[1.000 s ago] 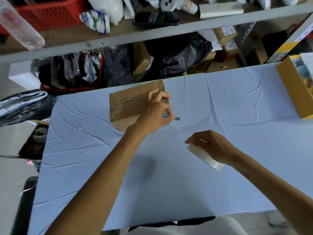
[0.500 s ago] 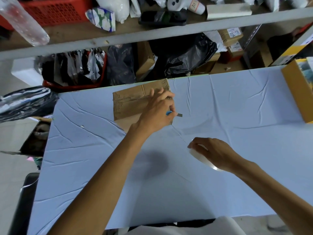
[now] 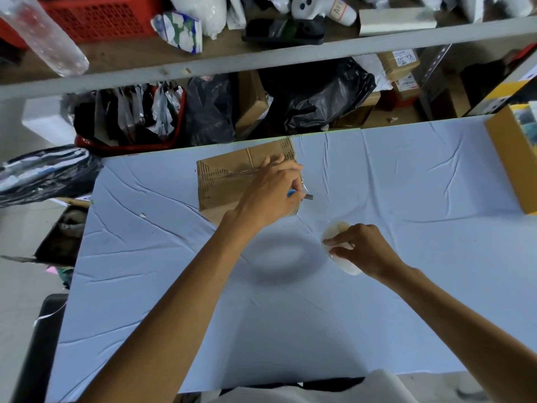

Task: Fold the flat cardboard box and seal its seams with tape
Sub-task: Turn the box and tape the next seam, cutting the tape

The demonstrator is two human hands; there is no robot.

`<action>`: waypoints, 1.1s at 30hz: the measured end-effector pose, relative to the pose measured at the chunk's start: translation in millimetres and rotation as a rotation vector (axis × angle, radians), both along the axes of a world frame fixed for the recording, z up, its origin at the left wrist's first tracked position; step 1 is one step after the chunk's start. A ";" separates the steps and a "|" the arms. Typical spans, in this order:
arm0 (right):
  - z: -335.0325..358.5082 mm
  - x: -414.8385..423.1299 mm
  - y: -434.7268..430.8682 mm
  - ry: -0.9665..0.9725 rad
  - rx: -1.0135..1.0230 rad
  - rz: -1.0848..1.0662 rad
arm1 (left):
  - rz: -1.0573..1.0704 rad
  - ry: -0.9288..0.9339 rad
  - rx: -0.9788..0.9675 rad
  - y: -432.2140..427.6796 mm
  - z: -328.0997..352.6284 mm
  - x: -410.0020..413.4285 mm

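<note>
Near the far edge of the creased, pale-blue table [image 3: 406,175] lies the box [image 3: 226,181], under the left hand [image 3: 270,196] clenched on a cutter [image 3: 305,195]. Right hand [image 3: 366,248] grasps the tape [image 3: 338,231]. Cluttered shelves [image 3: 261,58] stand behind.

Soft, even light falls from above on the pale blue table cover [image 3: 406,301], bright without glare, and its creases throw thin dark lines. 1 diffuse oval shadow [image 3: 276,257] lies on the cover just below the left hand [image 3: 270,196], while the shelf bay behind the table sits in dim shade, with only faint sheen on the black plastic bags [image 3: 319,94]. Wide-angle distortion bows the grey shelf rail [image 3: 261,59] and the table's edges, and the right hand [image 3: 363,248] and the tape roll [image 3: 337,231] it covers look slightly soft.
</note>
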State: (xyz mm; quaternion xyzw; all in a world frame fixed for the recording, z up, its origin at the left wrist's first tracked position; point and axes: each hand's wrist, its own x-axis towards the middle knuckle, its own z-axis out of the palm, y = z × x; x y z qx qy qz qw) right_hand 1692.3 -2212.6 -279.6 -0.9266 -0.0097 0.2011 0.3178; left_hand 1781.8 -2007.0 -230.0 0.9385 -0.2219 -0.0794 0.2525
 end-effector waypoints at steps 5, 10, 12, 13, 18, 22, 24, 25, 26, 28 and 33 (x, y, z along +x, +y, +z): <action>-12.0 -5.6 1.8 -0.041 0.066 -0.225 | 0.006 0.025 -0.003 0.4 3.6 0.0; -20.9 -8.7 1.5 -0.074 0.059 -0.247 | 0.010 0.027 0.010 -1.7 5.3 -0.8; -23.5 -10.9 1.2 -0.063 0.057 -0.151 | 0.011 0.017 0.021 -2.0 4.7 -0.3; -24.7 -11.0 1.5 -0.073 0.040 -0.064 | 0.011 0.010 0.022 -1.9 4.7 -0.4; -22.3 2.6 2.8 -0.063 -0.134 0.452 | 0.010 -0.017 0.028 -2.6 5.4 -0.4; -22.3 5.8 6.7 -0.078 -0.402 0.720 | 0.001 -0.048 0.029 -4.0 4.1 -0.7; -24.3 3.0 3.5 -0.070 -0.405 0.739 | 0.002 -0.063 0.026 -2.7 3.2 -1.6; -25.1 1.8 1.9 -0.059 -0.390 0.730 | -0.001 -0.067 0.025 -2.1 2.9 -2.4; -25.9 0.7 1.8 -0.044 -0.374 0.705 | -0.005 -0.077 0.021 -1.2 2.5 -3.6; -27.9 -1.1 4.8 0.014 -0.325 0.586 | -0.017 -0.113 -0.010 0.5 1.6 -6.2; -26.1 0.4 0.5 0.073 -0.275 0.425 | 0.022 -0.234 -0.077 5.3 3.5 -18.5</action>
